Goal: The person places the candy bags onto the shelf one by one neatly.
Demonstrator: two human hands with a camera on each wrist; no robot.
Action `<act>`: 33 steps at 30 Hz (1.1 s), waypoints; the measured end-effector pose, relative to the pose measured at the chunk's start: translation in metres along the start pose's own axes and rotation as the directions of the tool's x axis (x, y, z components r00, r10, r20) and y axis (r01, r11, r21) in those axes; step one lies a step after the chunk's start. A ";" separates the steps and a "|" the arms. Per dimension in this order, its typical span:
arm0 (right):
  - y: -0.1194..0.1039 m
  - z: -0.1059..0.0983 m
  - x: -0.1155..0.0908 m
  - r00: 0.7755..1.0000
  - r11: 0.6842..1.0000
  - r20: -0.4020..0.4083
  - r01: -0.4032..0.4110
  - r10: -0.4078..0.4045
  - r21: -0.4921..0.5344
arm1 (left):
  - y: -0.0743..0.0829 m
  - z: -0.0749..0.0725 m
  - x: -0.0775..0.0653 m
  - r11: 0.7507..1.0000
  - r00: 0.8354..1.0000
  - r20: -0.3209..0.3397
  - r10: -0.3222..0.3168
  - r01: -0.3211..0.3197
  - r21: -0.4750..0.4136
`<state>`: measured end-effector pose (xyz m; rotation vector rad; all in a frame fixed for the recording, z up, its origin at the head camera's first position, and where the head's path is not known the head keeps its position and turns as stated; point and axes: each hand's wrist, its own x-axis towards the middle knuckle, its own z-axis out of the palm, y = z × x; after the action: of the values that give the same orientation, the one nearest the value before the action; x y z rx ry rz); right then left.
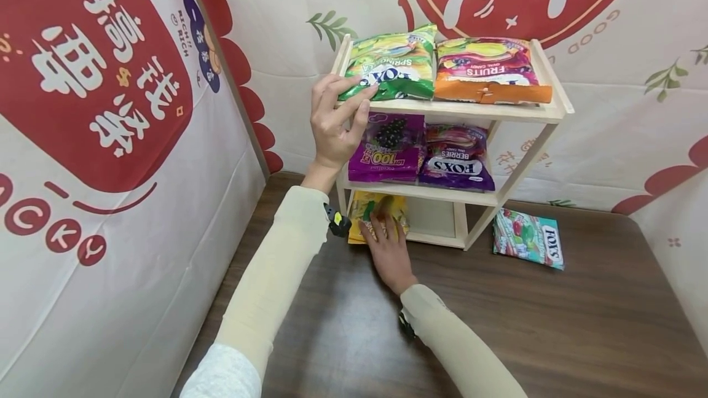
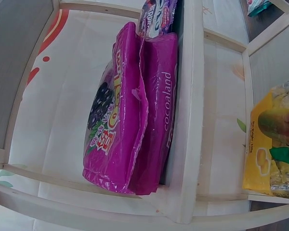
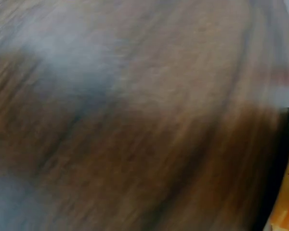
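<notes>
My left hand [image 1: 334, 121] holds the upper left front corner of a small wooden shelf rack [image 1: 514, 114], its fingertips over a green Fox's candy bag [image 1: 406, 60]. Down at the bottom shelf, my right hand [image 1: 389, 253] lays its fingers on a yellow candy bag [image 1: 359, 207] at the left end. The left wrist view also shows this yellow bag [image 2: 260, 149], with part of the right hand against it. A purple Lot 100 bag [image 1: 384, 146] sits on the middle shelf, beside a dark purple Fox's Berries bag [image 1: 456, 161]. The right wrist view is blurred and mostly shows tabletop.
An orange and magenta Fox's Fruits bag [image 1: 489, 69] lies on the top shelf at right. On the brown wooden table [image 1: 597, 318], a teal Fox's bag [image 1: 528, 238] lies right of the rack. Printed cloth walls [image 1: 221, 140] stand to the left and behind.
</notes>
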<state>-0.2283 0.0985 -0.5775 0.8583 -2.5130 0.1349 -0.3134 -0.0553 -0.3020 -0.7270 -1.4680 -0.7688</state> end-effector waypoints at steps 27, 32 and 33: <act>-0.019 -0.009 0.000 0.988 0.995 0.137 -0.079 0.070 0.065 | 0.002 0.001 0.001 1.000 1.000 0.015 0.002 -0.003 0.025; -0.034 -0.016 -0.009 0.980 0.989 0.148 -0.143 0.136 0.036 | 0.001 0.001 0.000 1.000 1.000 0.017 0.005 -0.005 0.023; -0.036 -0.016 -0.011 0.976 0.987 0.158 -0.158 0.151 0.036 | 0.001 0.000 0.000 1.000 1.000 0.016 0.005 -0.005 0.025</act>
<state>-0.1928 0.0800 -0.5702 0.7158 -2.7325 0.1876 -0.3131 -0.0547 -0.3023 -0.7192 -1.4874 -0.7412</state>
